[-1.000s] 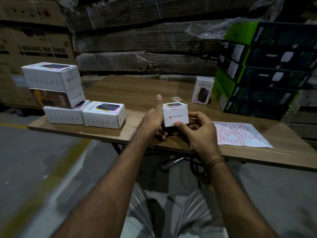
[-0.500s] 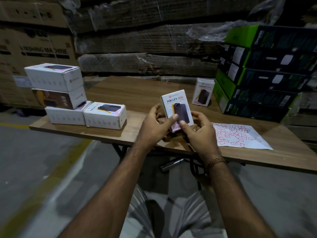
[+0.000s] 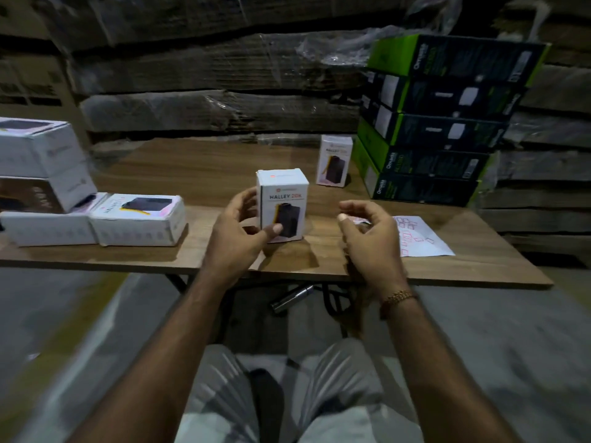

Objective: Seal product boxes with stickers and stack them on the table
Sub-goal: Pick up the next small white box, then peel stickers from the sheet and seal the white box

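Upright on the counter (image 3: 198, 167), the Halley 20K box (image 3: 282, 204) stood near the front edge, left hand (image 3: 238, 233) holding it: thumb pressed on the printed front face, fingers curled round the left side. Right hand (image 3: 371, 238) hung free just right of that grip, fingers loosely curled, holding nothing; gold bracelet (image 3: 398, 297) on its wrist. Sticker sheet (image 3: 422, 236) lay flat right of the free hand, partly hidden by it. Beyond the grip, a second Halley box (image 3: 335, 161) stood upright beside the stack of green-and-black cartons (image 3: 441, 129). Left of the grip, well apart, white product boxes (image 3: 96, 215) sat stacked, two levels showing. Frame slightly blurred.
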Tool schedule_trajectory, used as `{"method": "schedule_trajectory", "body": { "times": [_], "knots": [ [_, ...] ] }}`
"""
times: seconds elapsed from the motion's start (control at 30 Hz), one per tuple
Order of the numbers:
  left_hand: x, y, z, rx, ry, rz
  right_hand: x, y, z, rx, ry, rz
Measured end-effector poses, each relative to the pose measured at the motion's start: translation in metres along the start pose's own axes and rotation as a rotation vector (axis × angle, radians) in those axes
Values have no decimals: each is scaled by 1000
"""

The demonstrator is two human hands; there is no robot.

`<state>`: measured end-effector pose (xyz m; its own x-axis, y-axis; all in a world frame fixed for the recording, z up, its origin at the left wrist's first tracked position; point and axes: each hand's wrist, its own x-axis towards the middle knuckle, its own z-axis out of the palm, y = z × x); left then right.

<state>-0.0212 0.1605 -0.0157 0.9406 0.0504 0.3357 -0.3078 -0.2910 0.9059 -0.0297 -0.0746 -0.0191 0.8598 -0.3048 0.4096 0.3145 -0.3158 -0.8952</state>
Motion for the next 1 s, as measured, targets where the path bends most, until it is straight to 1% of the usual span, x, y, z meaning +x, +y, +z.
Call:
{"method": "schedule_trajectory", "body": {
  "times": [0.07, 0.1, 0.13, 0.17, 0.23, 0.27, 0.3, 0.33, 0.37, 0.43, 0.47, 0.5, 0.6, 0.7, 0.8, 0.9, 1.0],
  "knots": [
    [0, -3, 0, -17, 14, 20, 4, 6, -37, -150, 62, -43],
    [-2, -2, 1, -25, 46, 23, 6, 9, -55, -241, 82, -54],
    [-6, 1, 4, -32, 122, 26, 8, 13, -71, -333, 100, -57],
    [-11, 5, 8, -43, 253, 56, 10, 16, -85, -412, 117, -55],
    [-26, 14, 23, -71, 584, 232, 13, 26, -106, -538, 150, -58],
    [-35, 19, 32, -69, 712, 330, 15, 31, -112, -577, 158, -55],
    [-43, 25, 43, -66, 769, 417, 16, 35, -118, -596, 162, -49],
    [-49, 33, 54, -50, 753, 511, 17, 39, -121, -606, 160, -47],
    [-53, 41, 65, -26, 687, 614, 18, 43, -123, -614, 156, -49],
    [-53, 59, 89, 52, 497, 787, 18, 49, -125, -635, 152, -52],
    [-48, 65, 102, 91, 384, 825, 17, 51, -125, -640, 154, -45],
    [-42, 70, 115, 123, 259, 814, 17, 52, -126, -637, 159, -34],
    [-16, 68, 151, 254, -114, 619, 15, 53, -126, -620, 185, -6],
    [3, 50, 181, 394, -325, 462, 13, 54, -124, -615, 190, -8],
    [13, 41, 194, 481, -413, 366, 12, 53, -123, -615, 191, -1],
    [15, 40, 190, 500, -432, 230, 11, 52, -124, -622, 195, -18],
    [10, 41, 185, 487, -428, 165, 11, 50, -121, -636, 189, -16]
  ]
}}
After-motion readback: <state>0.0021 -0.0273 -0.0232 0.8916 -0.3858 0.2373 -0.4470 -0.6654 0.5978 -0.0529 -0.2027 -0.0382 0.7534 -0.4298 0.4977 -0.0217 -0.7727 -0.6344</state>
